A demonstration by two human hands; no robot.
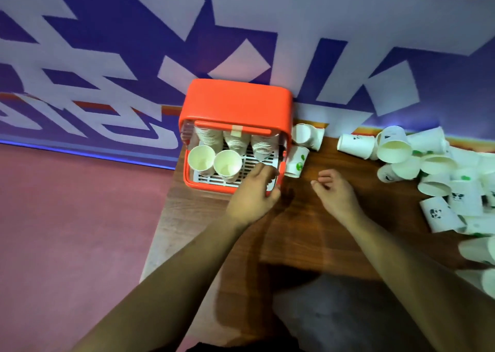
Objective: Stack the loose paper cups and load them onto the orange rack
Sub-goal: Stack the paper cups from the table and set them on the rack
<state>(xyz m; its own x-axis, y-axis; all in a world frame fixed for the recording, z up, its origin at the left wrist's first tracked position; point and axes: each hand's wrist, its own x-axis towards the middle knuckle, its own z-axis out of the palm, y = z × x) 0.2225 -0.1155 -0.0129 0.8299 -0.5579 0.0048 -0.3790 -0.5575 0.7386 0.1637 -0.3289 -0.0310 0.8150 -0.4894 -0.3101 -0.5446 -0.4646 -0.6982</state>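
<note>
From the head view, my left hand [253,190] is at the front right corner of the orange rack [235,102], fingers reaching onto its white slotted tray [242,177]. A bit of white with a dark mark shows under the palm. I cannot tell whether my fingers grasp a cup there or only rest on the rim. My right hand [336,192] hovers over the wooden table [334,244] just right of the rack, fingers loosely curled and holding nothing.

The rack is partly loaded. 3 back stacks [235,139] lean at the rear and 2 front stacks [201,160] stand mouth-up at the left. The front right of the tray looks free, so I judge this to be the loading step for that spot.

Next, I think the right hand must reach for more cups and nest them before another load goes in. The loose paper cups [396,150] lie heaped at the table's right end, well apart from the rack. 2 tipped cups [296,161] lie right beside the rack's right wall, nearest to grab.

The rack's low orange roof covers the rear, so a tall stack would need to go in from the front.
</note>
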